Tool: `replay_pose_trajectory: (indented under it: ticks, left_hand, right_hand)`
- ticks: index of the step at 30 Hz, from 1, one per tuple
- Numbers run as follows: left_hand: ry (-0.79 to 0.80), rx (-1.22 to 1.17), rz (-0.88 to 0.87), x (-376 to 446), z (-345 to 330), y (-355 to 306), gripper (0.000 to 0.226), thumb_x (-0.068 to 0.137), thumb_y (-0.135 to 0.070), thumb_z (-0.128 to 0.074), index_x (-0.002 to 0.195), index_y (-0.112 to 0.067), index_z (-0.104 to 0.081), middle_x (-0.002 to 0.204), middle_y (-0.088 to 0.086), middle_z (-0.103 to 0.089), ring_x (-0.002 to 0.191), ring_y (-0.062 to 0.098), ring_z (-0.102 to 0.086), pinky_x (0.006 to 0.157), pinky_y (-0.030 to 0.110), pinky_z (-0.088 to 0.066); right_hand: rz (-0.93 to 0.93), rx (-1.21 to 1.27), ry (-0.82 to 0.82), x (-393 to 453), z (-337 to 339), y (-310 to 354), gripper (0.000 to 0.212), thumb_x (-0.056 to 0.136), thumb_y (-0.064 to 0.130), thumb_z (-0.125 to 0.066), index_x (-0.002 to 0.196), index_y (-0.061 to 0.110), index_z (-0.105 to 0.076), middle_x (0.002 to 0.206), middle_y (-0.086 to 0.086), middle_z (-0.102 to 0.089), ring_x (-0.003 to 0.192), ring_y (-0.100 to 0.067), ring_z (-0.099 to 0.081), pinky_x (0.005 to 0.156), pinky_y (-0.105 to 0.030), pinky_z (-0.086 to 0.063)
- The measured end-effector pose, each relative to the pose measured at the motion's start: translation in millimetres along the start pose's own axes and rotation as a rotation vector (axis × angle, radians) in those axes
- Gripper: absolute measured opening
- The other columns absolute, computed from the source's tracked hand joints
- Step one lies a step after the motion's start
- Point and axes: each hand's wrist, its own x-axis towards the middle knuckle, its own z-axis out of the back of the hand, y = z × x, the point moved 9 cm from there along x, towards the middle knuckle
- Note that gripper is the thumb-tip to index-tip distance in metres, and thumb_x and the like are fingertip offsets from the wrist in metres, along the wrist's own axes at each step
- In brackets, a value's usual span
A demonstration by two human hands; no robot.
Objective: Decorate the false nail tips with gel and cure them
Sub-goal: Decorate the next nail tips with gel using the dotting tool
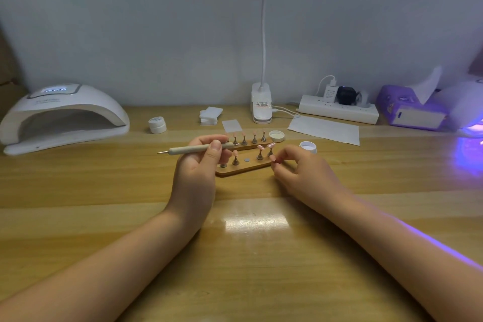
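A pink nail tip (272,157) is pinched in the right hand (300,167) just beside the wooden stand (245,168) on the desk (235,256). The left hand (201,162) grips a dotting pen (198,149). Best to steady both wrists on the desk and dab lightly, avoiding smears.

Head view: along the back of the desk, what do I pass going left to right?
Curing lamp → small white jar → stacked white pads → desk lamp clamp → power strip → purple tissue box.

Two hands (201,162), two lamps (65,115), perhaps nine tips (260,147).
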Motion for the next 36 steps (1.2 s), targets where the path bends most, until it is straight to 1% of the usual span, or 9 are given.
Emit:
replay_pose_trajectory:
  ticks: [3, 6, 8, 11, 15, 21, 26, 33, 36]
  left_hand:
    - [0.003, 0.000, 0.007, 1, 0, 0, 0.017, 0.101, -0.017, -0.046, 0.102, -0.015, -0.063, 0.084, -0.011, -0.072, 0.081, 0.005, -0.066, 0.069, 0.010, -0.049]
    - [0.012, 0.008, 0.001, 0, 0, -1, 0.017, 0.101, -0.017, -0.046, 0.102, -0.015, -0.063, 0.084, -0.011, -0.071, 0.081, 0.003, -0.065, 0.069, 0.009, -0.049]
    - [0.017, 0.018, -0.008, -1, 0, -3, 0.017, 0.101, -0.018, -0.046, 0.101, -0.017, -0.063, 0.086, -0.011, -0.071, 0.082, 0.003, -0.065, 0.068, 0.009, -0.049]
    - [0.031, 0.032, -0.028, -3, -1, -6, 0.017, 0.100, -0.019, -0.047, 0.099, -0.018, -0.064, 0.089, -0.011, -0.070, 0.086, 0.006, -0.066, 0.071, 0.010, -0.049]
    - [0.045, 0.041, -0.038, -5, -4, -6, 0.016, 0.099, -0.018, -0.048, 0.099, -0.018, -0.064, 0.094, -0.004, -0.070, 0.089, 0.009, -0.066, 0.073, 0.010, -0.049]
    - [0.049, 0.011, -0.019, -3, -4, -3, 0.017, 0.099, -0.018, -0.048, 0.099, -0.018, -0.064, 0.093, -0.004, -0.070, 0.088, 0.011, -0.066, 0.077, 0.016, -0.052]
    - [0.033, 0.041, -0.060, -5, -5, -9, 0.017, 0.100, -0.017, -0.047, 0.098, -0.015, -0.064, 0.089, -0.004, -0.071, 0.084, 0.007, -0.067, 0.070, 0.009, -0.048]
    - [0.049, 0.253, -0.276, -17, -14, -31, 0.016, 0.100, -0.027, -0.045, 0.097, -0.021, -0.060, 0.089, -0.005, -0.070, 0.084, 0.010, -0.068, 0.079, 0.025, -0.054]
    - [0.086, 0.301, -0.344, -22, -21, -36, 0.012, 0.097, -0.026, -0.047, 0.097, -0.023, -0.059, 0.085, -0.005, -0.069, 0.083, 0.006, -0.068, 0.075, 0.021, -0.054]
  right_hand:
    - [-0.012, -0.016, 0.001, 4, 3, -5, 0.003, 0.092, 0.031, -0.058, 0.092, 0.031, -0.061, 0.080, 0.016, -0.060, 0.063, 0.000, -0.053, 0.054, -0.014, -0.037]
    - [-0.012, 0.046, 0.023, 5, 3, -8, 0.004, 0.092, 0.028, -0.059, 0.092, 0.027, -0.063, 0.060, 0.025, -0.052, 0.056, 0.020, -0.046, 0.052, -0.002, -0.034]
    - [-0.002, 0.076, 0.027, 5, 4, -6, 0.003, 0.092, 0.027, -0.061, 0.090, 0.027, -0.064, 0.064, 0.025, -0.051, 0.055, 0.024, -0.045, 0.052, -0.001, -0.035]
    - [0.018, 0.060, 0.043, 3, 7, -1, 0.005, 0.090, 0.029, -0.064, 0.085, 0.032, -0.064, 0.081, 0.025, -0.056, 0.055, 0.018, -0.049, 0.050, -0.003, -0.035]
    - [0.017, -0.016, 0.065, 2, 12, 5, 0.002, 0.087, 0.030, -0.067, 0.086, 0.031, -0.068, 0.089, 0.018, -0.058, 0.068, 0.005, -0.051, 0.056, -0.008, -0.035]
    - [0.264, -0.248, -0.048, -12, 23, 39, 0.010, 0.083, 0.030, -0.070, 0.087, 0.021, -0.073, 0.096, 0.004, -0.059, 0.088, -0.013, -0.053, 0.073, -0.032, -0.050]
    - [0.315, 0.004, -0.102, -19, 17, 44, 0.002, 0.085, 0.021, -0.070, 0.087, 0.020, -0.072, 0.082, 0.010, -0.060, 0.073, 0.003, -0.052, 0.062, -0.011, -0.040]
    - [0.219, 0.220, -0.107, -14, 7, 30, 0.007, 0.087, 0.022, -0.069, 0.092, 0.027, -0.069, 0.078, 0.015, -0.066, 0.076, -0.001, -0.060, 0.064, -0.014, -0.049]
    - [0.245, 0.187, -0.123, -13, 6, 32, 0.006, 0.088, 0.022, -0.068, 0.094, 0.022, -0.071, 0.078, 0.012, -0.066, 0.076, -0.004, -0.059, 0.063, -0.016, -0.048]
